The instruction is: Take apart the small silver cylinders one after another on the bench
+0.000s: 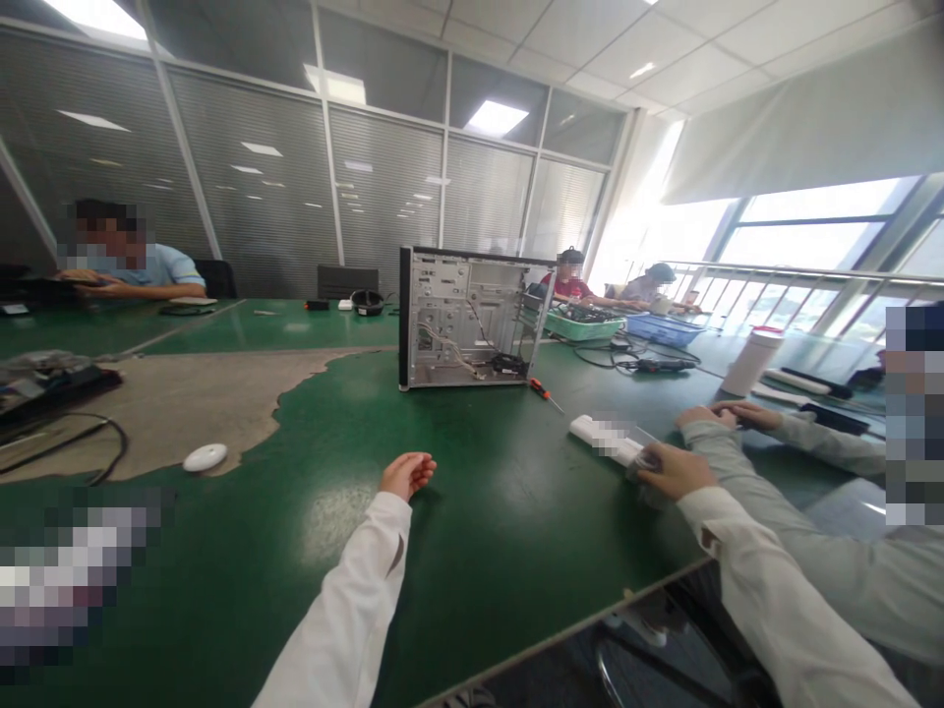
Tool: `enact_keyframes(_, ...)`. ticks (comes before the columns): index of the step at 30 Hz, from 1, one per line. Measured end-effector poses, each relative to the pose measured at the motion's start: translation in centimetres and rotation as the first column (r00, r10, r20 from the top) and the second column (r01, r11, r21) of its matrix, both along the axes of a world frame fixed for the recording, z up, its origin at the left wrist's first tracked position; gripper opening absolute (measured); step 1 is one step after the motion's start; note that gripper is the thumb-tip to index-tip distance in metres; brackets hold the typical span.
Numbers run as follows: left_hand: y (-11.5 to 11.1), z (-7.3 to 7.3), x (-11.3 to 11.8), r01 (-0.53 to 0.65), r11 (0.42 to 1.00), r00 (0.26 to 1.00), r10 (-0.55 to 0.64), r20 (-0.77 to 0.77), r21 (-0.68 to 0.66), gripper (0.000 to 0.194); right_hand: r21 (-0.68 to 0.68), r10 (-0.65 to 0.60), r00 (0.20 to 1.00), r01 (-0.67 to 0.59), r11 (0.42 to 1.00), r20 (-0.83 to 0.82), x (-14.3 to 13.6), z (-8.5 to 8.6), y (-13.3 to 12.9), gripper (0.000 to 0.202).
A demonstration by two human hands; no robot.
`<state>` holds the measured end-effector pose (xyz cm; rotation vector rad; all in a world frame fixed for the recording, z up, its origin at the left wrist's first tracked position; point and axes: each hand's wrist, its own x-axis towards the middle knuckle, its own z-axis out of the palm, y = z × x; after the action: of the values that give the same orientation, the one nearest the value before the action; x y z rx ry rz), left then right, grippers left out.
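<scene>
My left hand rests on the green tabletop with its fingers loosely curled in, and nothing shows in it. On the right, my right hand is closed on the near end of a long white pack with clear plastic about it; part of the pack is blurred out. Beyond my hands stands an open computer case, its side panel off, with loose cables and bare metal bays inside. A screwdriver with an orange and black handle lies at the case's lower right corner.
A co-worker's arms rest on the table close to my right arm. Behind them stands a white bottle. Green and blue baskets sit farther back. At left lie a white oval object and a dark cable.
</scene>
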<state>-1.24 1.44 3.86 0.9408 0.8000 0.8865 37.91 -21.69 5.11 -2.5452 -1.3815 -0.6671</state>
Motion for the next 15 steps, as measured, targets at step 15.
enact_keyframes(15,-0.5,0.4,-0.4,-0.053,0.998,0.998,0.053,0.015,-0.018,0.008,0.141,0.616,0.758,-0.6,0.787,-0.215,-21.1,3.3,14.3,0.027)
